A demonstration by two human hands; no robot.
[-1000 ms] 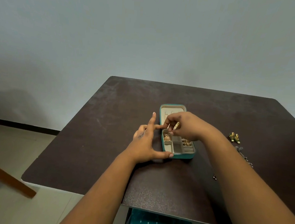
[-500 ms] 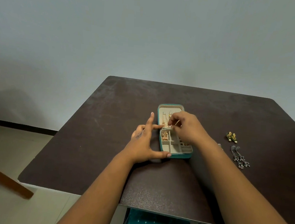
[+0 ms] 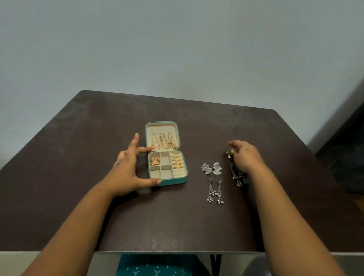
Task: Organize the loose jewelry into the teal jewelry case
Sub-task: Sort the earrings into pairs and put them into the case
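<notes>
The teal jewelry case [image 3: 169, 181] lies open on the dark table [image 3: 76, 173]. Gold chains [image 3: 164, 141] hang in its lid, and gold rings [image 3: 176, 160] and a rose-gold piece [image 3: 155, 161] sit in its compartments. My left hand [image 3: 128, 166] touches the case's left side with straight index finger and thumb. My right hand [image 3: 246, 157] hovers over a small gold-green earring pair [image 3: 228, 153], thumb tip at it, index finger stretched past. Loose silver earrings lie nearby: a small pair [image 3: 211, 168], a long pair [image 3: 215, 191], and another pair [image 3: 239, 179] partly under my right wrist.
The table's near edge [image 3: 167, 253] runs above my lap in teal patterned cloth [image 3: 161, 273]. A pale wall stands behind the table. A dark shape [image 3: 363, 152] fills the far right, beside the table's right edge.
My right hand left the case's lid and moved right to the gold-green earrings. The view shifted, bringing several silver earrings into sight. My left hand stays at the case.
</notes>
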